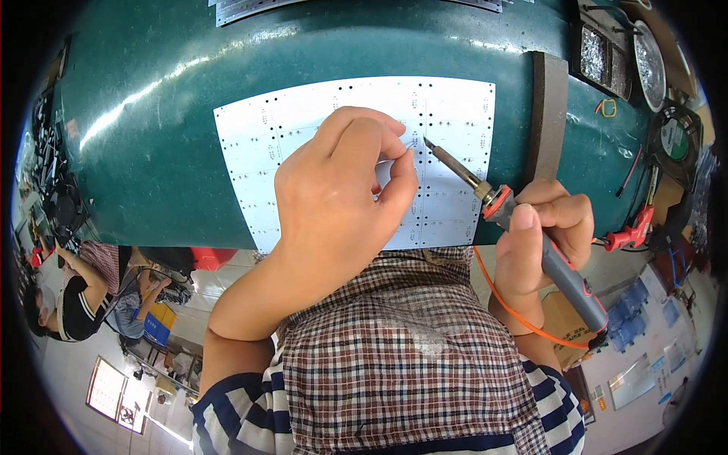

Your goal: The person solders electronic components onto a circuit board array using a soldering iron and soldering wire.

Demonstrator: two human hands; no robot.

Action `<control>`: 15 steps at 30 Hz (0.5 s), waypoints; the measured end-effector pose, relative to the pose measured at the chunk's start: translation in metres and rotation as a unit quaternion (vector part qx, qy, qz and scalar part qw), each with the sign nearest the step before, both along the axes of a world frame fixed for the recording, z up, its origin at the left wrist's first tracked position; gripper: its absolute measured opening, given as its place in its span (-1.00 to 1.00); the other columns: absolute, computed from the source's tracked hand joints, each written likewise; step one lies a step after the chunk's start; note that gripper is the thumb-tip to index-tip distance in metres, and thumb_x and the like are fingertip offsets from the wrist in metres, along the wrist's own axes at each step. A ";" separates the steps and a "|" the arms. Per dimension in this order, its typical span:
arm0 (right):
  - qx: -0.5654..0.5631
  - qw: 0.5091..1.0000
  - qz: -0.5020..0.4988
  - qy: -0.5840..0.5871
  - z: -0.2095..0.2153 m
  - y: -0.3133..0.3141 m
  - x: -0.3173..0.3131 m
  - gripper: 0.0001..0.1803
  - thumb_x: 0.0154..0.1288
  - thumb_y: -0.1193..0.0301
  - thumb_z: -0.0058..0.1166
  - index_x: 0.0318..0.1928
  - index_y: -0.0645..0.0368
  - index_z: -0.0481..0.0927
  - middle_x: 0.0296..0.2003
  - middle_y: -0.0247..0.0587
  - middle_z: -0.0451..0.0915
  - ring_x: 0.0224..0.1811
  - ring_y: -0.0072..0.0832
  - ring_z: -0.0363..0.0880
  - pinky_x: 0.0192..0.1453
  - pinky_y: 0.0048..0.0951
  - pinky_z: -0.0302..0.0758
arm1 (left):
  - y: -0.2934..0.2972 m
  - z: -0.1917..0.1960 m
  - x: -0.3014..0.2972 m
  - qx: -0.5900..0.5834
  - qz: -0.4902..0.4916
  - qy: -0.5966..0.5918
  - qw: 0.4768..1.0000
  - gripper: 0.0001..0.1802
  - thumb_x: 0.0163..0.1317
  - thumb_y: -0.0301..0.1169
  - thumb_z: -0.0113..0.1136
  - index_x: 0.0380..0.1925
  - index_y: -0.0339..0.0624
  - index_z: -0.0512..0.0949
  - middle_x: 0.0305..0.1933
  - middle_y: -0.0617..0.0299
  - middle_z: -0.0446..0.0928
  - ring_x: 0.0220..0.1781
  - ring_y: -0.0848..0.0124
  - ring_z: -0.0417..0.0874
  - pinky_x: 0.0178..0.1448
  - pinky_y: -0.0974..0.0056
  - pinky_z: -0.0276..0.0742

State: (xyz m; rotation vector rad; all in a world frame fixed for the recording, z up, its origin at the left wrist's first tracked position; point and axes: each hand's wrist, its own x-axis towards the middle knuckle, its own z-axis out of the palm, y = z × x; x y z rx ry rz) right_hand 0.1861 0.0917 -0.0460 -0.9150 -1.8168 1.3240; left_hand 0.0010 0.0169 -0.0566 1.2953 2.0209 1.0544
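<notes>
Below the glossy green tabletop (174, 174) appear a pale tiled floor (233, 282), leftward a bright rectangular window (105, 385), rightward a whitish wall (641, 413).

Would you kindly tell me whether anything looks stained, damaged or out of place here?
One thing stands out: the checked apron has a pale, whitish patch on its front, where the pattern looks faded; whether that is a stain or wear, I cannot tell.
</notes>
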 end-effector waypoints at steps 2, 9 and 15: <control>-0.003 1.000 -0.001 -0.003 -0.001 0.000 0.000 -0.77 0.21 0.60 0.14 -0.33 0.19 0.30 -0.52 -0.23 0.47 -0.57 -0.67 0.32 -0.50 -0.60 0.26 | 0.003 0.000 0.000 0.006 -0.002 0.004 1.000 -0.85 0.03 -0.64 0.32 -0.46 -0.27 0.51 -0.19 0.19 0.61 -0.65 0.67 0.35 -0.55 0.53 0.29; -0.002 1.000 -0.018 0.015 -0.009 -0.004 -0.006 -0.77 0.21 0.61 0.16 -0.34 0.20 0.32 -0.54 -0.24 0.47 -0.59 -0.68 0.32 -0.53 -0.63 0.23 | 0.002 -0.003 -0.001 0.008 0.005 0.012 1.000 -0.85 0.03 -0.64 0.31 -0.45 -0.27 0.50 -0.20 0.19 0.61 -0.65 0.66 0.35 -0.55 0.52 0.30; -0.002 1.000 -0.013 0.019 -0.010 -0.004 -0.007 -0.77 0.21 0.61 0.17 -0.35 0.21 0.32 -0.55 -0.23 0.47 -0.59 -0.68 0.32 -0.55 -0.64 0.21 | 0.002 -0.003 -0.002 0.008 0.006 0.013 1.000 -0.86 0.03 -0.64 0.31 -0.45 -0.27 0.51 -0.20 0.19 0.61 -0.65 0.66 0.35 -0.55 0.52 0.30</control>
